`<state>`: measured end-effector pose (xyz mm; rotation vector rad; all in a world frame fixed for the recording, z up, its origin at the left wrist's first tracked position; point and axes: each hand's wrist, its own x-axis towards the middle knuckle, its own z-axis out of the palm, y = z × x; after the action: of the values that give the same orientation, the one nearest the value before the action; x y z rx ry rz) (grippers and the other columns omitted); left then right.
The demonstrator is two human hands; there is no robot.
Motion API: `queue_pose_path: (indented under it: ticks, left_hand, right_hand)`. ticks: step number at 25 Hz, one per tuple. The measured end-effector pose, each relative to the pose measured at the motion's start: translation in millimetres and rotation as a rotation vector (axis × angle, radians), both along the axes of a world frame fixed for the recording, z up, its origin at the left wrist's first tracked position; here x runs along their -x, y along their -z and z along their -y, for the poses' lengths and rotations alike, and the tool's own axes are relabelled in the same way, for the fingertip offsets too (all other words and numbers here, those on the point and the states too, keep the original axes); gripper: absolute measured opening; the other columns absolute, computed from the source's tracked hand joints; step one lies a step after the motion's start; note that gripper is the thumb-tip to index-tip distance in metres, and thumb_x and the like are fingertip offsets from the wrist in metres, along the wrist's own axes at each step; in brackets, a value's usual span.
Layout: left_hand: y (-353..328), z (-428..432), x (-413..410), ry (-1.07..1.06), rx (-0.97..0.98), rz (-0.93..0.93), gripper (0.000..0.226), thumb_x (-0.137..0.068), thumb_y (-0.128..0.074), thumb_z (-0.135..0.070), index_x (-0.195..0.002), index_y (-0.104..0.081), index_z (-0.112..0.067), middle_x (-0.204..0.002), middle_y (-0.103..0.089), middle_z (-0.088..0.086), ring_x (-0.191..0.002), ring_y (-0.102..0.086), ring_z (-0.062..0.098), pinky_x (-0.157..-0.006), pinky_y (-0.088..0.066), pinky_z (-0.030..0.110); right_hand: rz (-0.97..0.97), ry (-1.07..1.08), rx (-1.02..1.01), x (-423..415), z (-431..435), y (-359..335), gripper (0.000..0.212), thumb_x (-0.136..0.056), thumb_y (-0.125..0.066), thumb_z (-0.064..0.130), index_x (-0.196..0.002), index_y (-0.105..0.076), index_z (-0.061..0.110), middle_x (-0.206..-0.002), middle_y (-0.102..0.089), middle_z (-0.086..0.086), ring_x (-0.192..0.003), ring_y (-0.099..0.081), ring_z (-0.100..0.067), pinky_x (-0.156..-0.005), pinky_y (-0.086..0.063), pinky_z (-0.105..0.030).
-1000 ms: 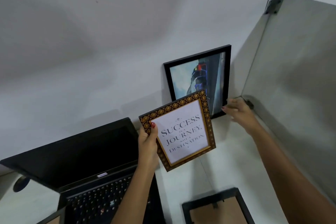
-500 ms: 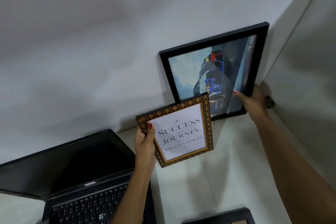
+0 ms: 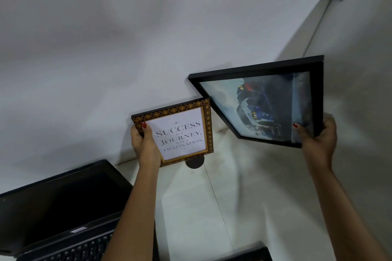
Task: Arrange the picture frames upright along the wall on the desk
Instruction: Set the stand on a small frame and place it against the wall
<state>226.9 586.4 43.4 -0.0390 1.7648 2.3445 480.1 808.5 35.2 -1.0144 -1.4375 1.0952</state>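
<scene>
A small gold-patterned frame [image 3: 180, 131] with the text "Success is a journey" is held up near the wall by my left hand [image 3: 144, 146], which grips its left edge. A large black frame [image 3: 265, 104] with a picture of a car is lifted off the desk [image 3: 244, 197] and tilted, its top leaning toward me. My right hand [image 3: 318, 135] grips its lower right corner. The two frames nearly touch at the small frame's top right corner. A third black frame's top edge [image 3: 248, 255] shows at the bottom of the view, lying on the desk.
An open black laptop [image 3: 59, 207] stands at the lower left, close to my left forearm. A grey partition panel [image 3: 360, 70] closes the desk's right side. A round dark cable hole [image 3: 194, 162] sits in the desk below the small frame.
My right hand went from reaching to gripping the large black frame, then lifted it off the desk and tilted it away from the wall. The small frame stayed in my left hand.
</scene>
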Motion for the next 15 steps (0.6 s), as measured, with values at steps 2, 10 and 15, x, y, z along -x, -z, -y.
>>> queue_pose_path:
  ticks: [2, 10, 15]
  left_hand:
    - [-2.2, -6.1, 3.3, 0.023, -0.001, 0.039, 0.018, -0.095, -0.044, -0.018, -0.084, -0.052, -0.029, -0.086, -0.061, -0.008, -0.060, -0.065, -0.006, -0.053, -0.053, 0.016]
    - [8.2, -27.0, -5.1, -0.127, 0.052, 0.079, 0.028, -0.092, -0.050, -0.022, -0.116, -0.054, -0.008, -0.101, -0.059, 0.003, -0.096, -0.056, 0.017, -0.081, -0.051, 0.027]
    - [10.4, -24.3, 1.4, -0.140, 0.053, 0.079, 0.033, -0.093, -0.049, -0.020, -0.122, -0.050, -0.006, -0.087, -0.058, -0.010, -0.081, -0.056, 0.004, -0.070, -0.049, 0.014]
  right_hand:
    - [-0.002, 0.015, -0.004, -3.6, 3.8, 1.2, 0.042, -0.072, -0.068, 0.003, -0.077, -0.041, 0.034, -0.078, -0.048, 0.013, -0.063, -0.051, 0.015, -0.061, -0.040, -0.004]
    - [0.054, 0.168, 0.007, -25.7, 16.9, 6.2, 0.030, -0.064, -0.064, 0.025, -0.073, -0.040, 0.040, -0.073, -0.045, 0.017, -0.059, -0.048, 0.011, -0.058, -0.037, -0.006]
    - [0.021, 0.216, 0.050, -39.2, 14.4, 18.6, 0.027, -0.061, -0.066, 0.027, -0.075, -0.044, 0.036, -0.076, -0.048, 0.016, -0.061, -0.050, 0.010, -0.062, -0.039, -0.008]
